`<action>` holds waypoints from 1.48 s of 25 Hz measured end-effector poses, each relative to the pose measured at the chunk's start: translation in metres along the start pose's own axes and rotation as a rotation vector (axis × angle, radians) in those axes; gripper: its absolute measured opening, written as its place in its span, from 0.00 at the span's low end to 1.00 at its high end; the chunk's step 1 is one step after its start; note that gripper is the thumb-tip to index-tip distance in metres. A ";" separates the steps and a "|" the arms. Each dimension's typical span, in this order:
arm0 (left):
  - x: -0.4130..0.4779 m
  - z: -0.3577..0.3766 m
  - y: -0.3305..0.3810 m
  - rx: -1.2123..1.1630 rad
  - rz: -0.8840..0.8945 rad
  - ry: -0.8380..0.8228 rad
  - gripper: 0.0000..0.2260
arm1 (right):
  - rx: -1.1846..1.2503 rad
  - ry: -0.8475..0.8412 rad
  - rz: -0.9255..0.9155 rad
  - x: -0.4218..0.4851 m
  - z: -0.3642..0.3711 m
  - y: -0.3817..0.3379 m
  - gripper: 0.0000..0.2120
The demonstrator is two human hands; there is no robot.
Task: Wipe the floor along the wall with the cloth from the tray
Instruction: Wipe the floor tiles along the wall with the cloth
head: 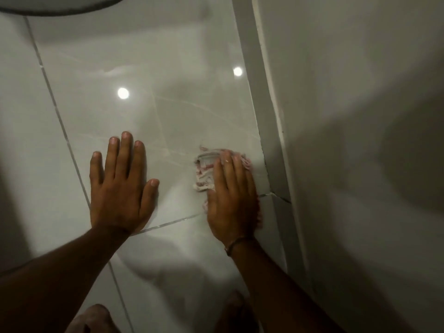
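A crumpled white and pink cloth (204, 173) lies on the glossy white floor tiles (153, 68), close to the grey skirting (260, 97) at the foot of the white wall (348, 92). My right hand (231, 200) presses flat on top of the cloth, fingers pointing away from me; most of the cloth is hidden under the palm. My left hand (121, 186) rests flat on the bare tile to the left, fingers spread, holding nothing. A thin band circles my right wrist.
A dark curved rim of some round object (60, 7) shows at the top left edge. Grout lines cross the tiles diagonally. Two ceiling lights reflect in the floor. My knees show at the bottom edge.
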State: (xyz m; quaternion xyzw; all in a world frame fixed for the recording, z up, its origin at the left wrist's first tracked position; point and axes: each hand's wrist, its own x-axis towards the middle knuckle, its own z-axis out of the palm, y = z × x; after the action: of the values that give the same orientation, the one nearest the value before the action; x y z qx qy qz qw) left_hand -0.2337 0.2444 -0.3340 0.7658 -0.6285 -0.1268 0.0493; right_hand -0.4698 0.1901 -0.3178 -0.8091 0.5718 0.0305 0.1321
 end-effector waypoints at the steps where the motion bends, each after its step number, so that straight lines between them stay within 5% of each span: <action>1: 0.000 0.000 0.000 0.002 0.005 0.002 0.36 | 0.001 0.019 0.057 -0.007 -0.001 0.011 0.33; 9: 0.000 0.001 -0.001 0.005 0.013 0.009 0.36 | 0.002 0.078 0.061 0.027 -0.010 0.027 0.31; 19: 0.000 0.003 -0.003 -0.015 -0.006 -0.002 0.36 | 0.022 0.097 -0.003 0.206 -0.035 -0.007 0.33; 32: -0.003 -0.008 0.004 -0.024 -0.012 -0.091 0.35 | 0.067 0.002 0.166 -0.138 0.015 0.064 0.34; 37: -0.013 -0.029 0.002 -0.012 -0.017 -0.234 0.36 | 0.171 -0.055 0.212 -0.244 0.017 0.096 0.27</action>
State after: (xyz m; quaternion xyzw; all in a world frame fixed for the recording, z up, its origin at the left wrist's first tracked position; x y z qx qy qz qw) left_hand -0.2303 0.2537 -0.3037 0.7506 -0.6228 -0.2196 -0.0211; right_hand -0.6416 0.3880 -0.3021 -0.7288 0.6508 0.0178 0.2122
